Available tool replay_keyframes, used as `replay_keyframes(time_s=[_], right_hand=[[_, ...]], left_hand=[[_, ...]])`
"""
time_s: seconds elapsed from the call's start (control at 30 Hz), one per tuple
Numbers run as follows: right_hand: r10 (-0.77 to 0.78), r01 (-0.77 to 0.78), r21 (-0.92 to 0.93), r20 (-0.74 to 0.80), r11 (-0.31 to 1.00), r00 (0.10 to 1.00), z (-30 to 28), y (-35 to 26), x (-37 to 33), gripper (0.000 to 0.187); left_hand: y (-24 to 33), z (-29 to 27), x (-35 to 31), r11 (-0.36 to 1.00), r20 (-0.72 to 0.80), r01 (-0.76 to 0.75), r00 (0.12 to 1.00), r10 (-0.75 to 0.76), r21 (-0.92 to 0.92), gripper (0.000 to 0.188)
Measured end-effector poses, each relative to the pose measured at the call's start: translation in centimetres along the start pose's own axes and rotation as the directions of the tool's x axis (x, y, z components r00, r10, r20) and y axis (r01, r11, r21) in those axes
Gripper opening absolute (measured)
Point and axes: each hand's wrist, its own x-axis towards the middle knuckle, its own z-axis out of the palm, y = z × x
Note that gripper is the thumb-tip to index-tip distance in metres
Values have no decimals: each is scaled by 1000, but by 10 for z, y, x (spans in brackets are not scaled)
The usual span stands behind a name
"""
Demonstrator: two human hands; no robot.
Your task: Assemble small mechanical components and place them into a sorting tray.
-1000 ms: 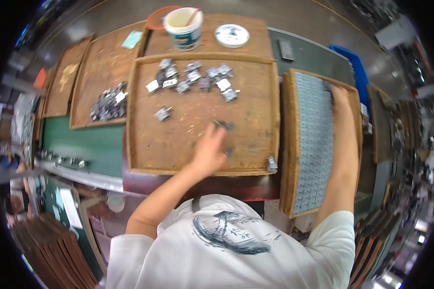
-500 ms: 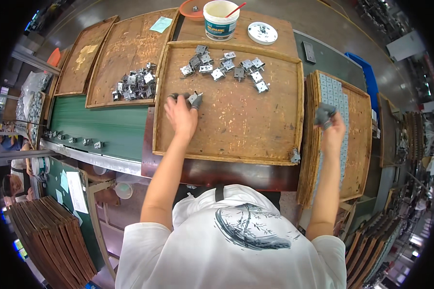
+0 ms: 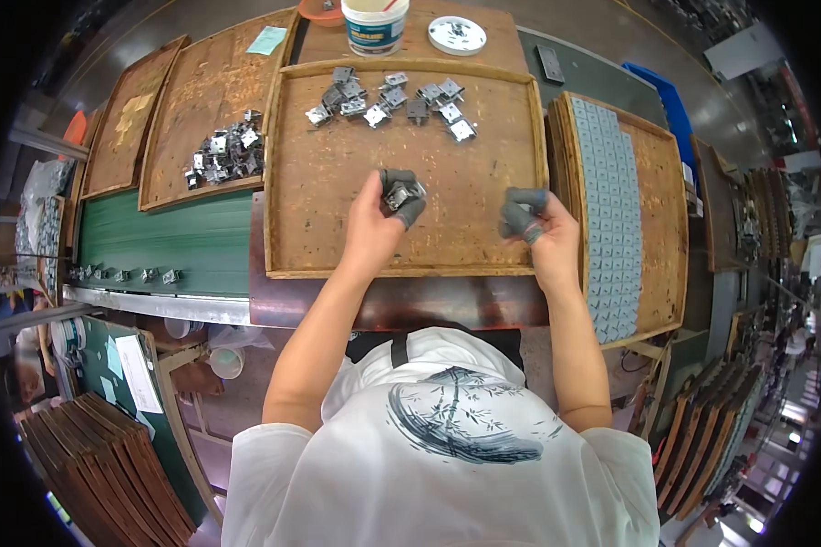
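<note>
My left hand (image 3: pixel 379 219), with grey coverings on its fingertips, grips a small silver metal bracket (image 3: pixel 403 195) above the wooden tray (image 3: pixel 401 272) in front of me. To its right, my right hand (image 3: pixel 547 232) is over the tray's right side, its grey-covered fingers curled together. Whatever may be between those fingers is hidden. Several similar metal brackets (image 3: pixel 377 115) lie scattered along the far part of this tray.
Farther left, a second wooden tray (image 3: pixel 169 137) bears a heap of brackets (image 3: pixel 228 153). Rows of flat grey pieces (image 3: pixel 607 210) fill part of a stacked tray on the right. A white bucket (image 3: pixel 374 27) and a round white lid (image 3: pixel 457 36) stand beyond. Brackets sit on the green belt (image 3: pixel 178 237).
My right hand has come left from above the stacked tray to over the middle tray. The left hand has moved right and nearer to me with the bracket. The whole view has shifted slightly.
</note>
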Motion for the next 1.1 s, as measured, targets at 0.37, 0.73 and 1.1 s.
replay_keyframes(time_s=[0.37, 0.73, 1.1], right_hand=[[-393, 531, -635, 361, 560, 846, 23, -19, -37, 30], [-464, 605, -694, 420, 390, 780, 27, -17, -44, 25], [-433, 523, -736, 340, 429, 835, 37, 3, -51, 24]], left_hand=[[60, 12, -69, 988, 195, 96, 978, -70, -124, 31], [52, 18, -74, 999, 327, -24, 945, 9, 40, 45], [23, 37, -70, 770, 251, -344, 937, 243, 538, 76]])
